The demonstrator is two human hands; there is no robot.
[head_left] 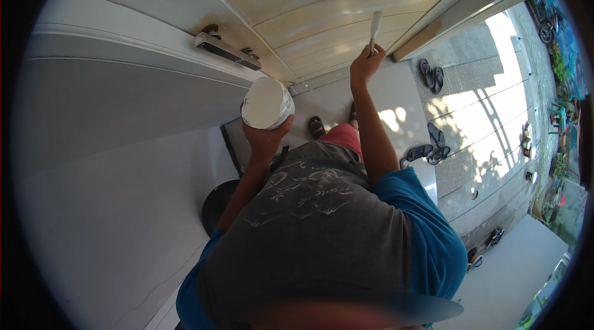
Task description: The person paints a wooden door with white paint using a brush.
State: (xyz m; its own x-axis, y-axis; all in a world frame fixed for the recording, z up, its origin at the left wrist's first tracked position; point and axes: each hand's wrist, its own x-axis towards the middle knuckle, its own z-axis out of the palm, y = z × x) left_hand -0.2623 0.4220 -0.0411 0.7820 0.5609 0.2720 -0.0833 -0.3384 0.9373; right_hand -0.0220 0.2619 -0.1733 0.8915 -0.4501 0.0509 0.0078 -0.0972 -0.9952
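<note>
My left hand (267,138) is wrapped round the side of a round white tub of paint (266,102). White paint shows in its open top, and its wall is smeared. In my right hand (369,68) is a paintbrush (375,23), gripped at its lower end, with its white-coated end pointing up. Behind the brush stands a cream panelled door (334,8) with patchy whitish areas. I cannot tell whether the brush touches the door. A metal door handle with a long plate (228,51) sits on the door's left side, above the tub.
A grey wall (124,120) runs along my left, with a dark round object (218,206) beside my left forearm. Black flip-flops (432,76) and more footwear (428,152) lie on the floor to my right. A sunlit paved yard (476,113) stretches beyond, with a parked motorbike (544,24).
</note>
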